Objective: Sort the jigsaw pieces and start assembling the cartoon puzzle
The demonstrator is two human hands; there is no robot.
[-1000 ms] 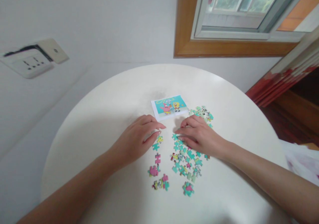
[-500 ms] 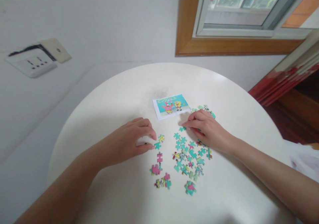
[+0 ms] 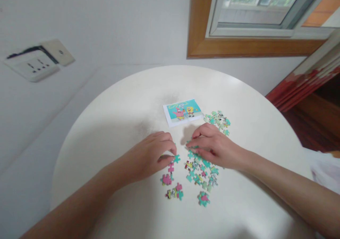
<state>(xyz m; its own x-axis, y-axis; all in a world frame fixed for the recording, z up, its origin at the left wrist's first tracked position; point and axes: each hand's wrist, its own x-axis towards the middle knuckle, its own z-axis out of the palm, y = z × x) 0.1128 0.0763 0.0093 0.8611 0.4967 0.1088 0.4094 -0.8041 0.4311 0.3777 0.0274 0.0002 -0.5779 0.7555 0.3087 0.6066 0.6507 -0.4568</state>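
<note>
My left hand (image 3: 156,154) pinches a teal puzzle piece (image 3: 177,158) between thumb and forefinger, just left of the main pile. Below it lie a pink piece (image 3: 171,167), a pink-and-teal cluster (image 3: 166,179) and a joined yellow, white and pink group (image 3: 175,192). My right hand (image 3: 209,145) is over the upper part of the loose pile of puzzle pieces (image 3: 198,168), fingers bent and slightly apart, fingertips at the teal pieces. Its palm hides some of them. A pink-and-teal cluster (image 3: 203,198) sits below the pile.
A picture card (image 3: 183,112) with cartoon figures lies beyond my hands on the round white table (image 3: 127,101). More pieces (image 3: 217,119) are heaped right of the card. A wall with a socket (image 3: 34,65) and a wood-framed window (image 3: 196,44) stand behind the table.
My left hand has moved right and closed on a teal piece. My right hand has shifted left and nearer, uncovering more of the heap beside the card.
</note>
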